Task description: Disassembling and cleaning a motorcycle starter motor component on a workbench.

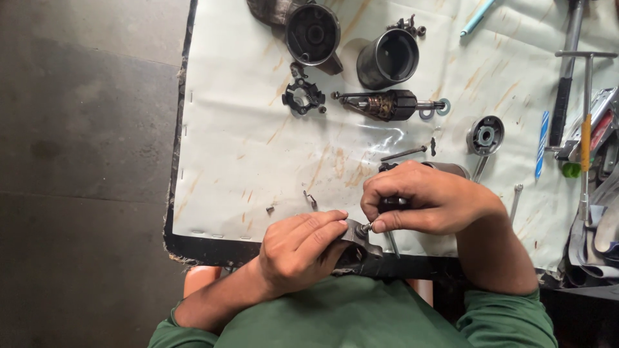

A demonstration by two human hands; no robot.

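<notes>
Low centre of frame, at tabletop point(245, 154) edge: left hand point(300, 248) clamped around small grey metal housing point(358, 240); right hand point(422, 198) pinching tiny screw point(366, 227) at its top. Armature point(387, 104) farther up, centre.

Small grey metal bracket part point(356, 240) sits at the near table edge, 6 o'clock, left hand point(300, 248) at its 9, right hand point(422, 196) at its 1. Wound armature with steel shaft point(387, 104) lies at 12. Dark cylindrical metal housing point(388, 58) behind it. Round end cap point(485, 135) at 2. T-handle wrench point(585, 122) far at 3.
</notes>
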